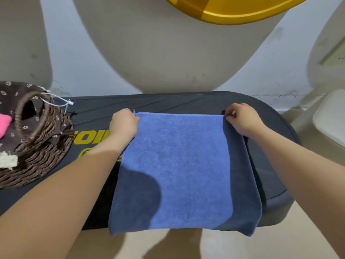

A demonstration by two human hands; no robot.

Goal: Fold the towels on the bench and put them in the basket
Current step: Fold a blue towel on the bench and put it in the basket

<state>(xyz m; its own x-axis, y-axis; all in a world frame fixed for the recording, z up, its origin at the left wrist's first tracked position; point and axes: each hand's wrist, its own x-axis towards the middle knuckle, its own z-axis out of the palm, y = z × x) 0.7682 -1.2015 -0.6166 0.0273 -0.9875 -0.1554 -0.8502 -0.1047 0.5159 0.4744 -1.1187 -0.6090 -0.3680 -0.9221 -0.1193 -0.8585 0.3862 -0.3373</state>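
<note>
A blue towel [179, 165] lies spread flat across the black bench [186, 101], its near edge hanging over the bench's front. My left hand [124, 122] pinches the towel's far left corner. My right hand [240, 118] pinches the far right corner, where a darker strip of cloth [242, 184] runs down the right side; whether it is a fold or a second towel I cannot tell. The woven wicker basket [37, 156] with a flowered lining and a handle stands at the bench's left end, with something pink [4, 124] inside.
A pale wall rises right behind the bench. A white cord [56, 101] hangs from the basket's rim. A whitish cushion-like object [330, 116] sits off the bench to the right. A yellow curved thing [233, 10] hangs overhead. Tiled floor shows below the bench's front.
</note>
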